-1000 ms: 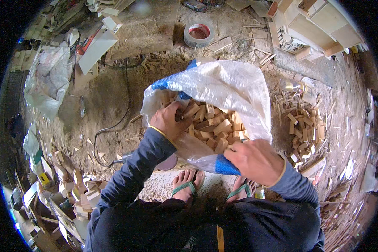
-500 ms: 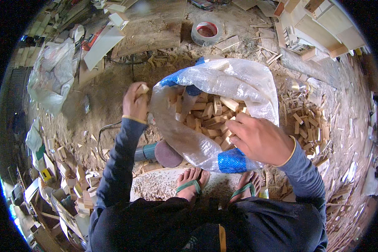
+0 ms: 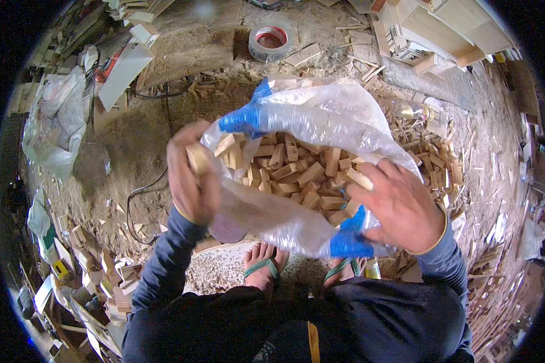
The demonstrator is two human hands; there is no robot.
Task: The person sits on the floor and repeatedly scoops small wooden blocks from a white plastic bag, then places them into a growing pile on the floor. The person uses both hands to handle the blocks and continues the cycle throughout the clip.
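Note:
A white woven plastic sack [image 3: 321, 112] with blue bands lies with its mouth spread, full of small cut wooden blocks [image 3: 312, 173]. At the sack's left rim is my left hand [image 3: 192, 175], blurred by motion, its fingers closed round a pale wooden block [image 3: 198, 158]. Whether those fingers also grip the rim I cannot tell. Over the right side of the mouth my right hand [image 3: 399, 206] has its fingers bent around a light wooden block [image 3: 360, 179], above the other blocks.
More blocks are heaped on the ground [image 3: 443, 163] right of the sack. A sander's round disc [image 3: 227, 228] shows behind my left wrist. Beyond the sack lies a tape roll [image 3: 270, 42]. Wood scraps [image 3: 97, 278] pile at lower left; a cable [image 3: 133, 206] runs nearby.
My left hand, with its block, has come nearer the sack's left rim. The right hand has shifted slightly right, and a block now shows at its fingers. The sack's mouth is spread wider.

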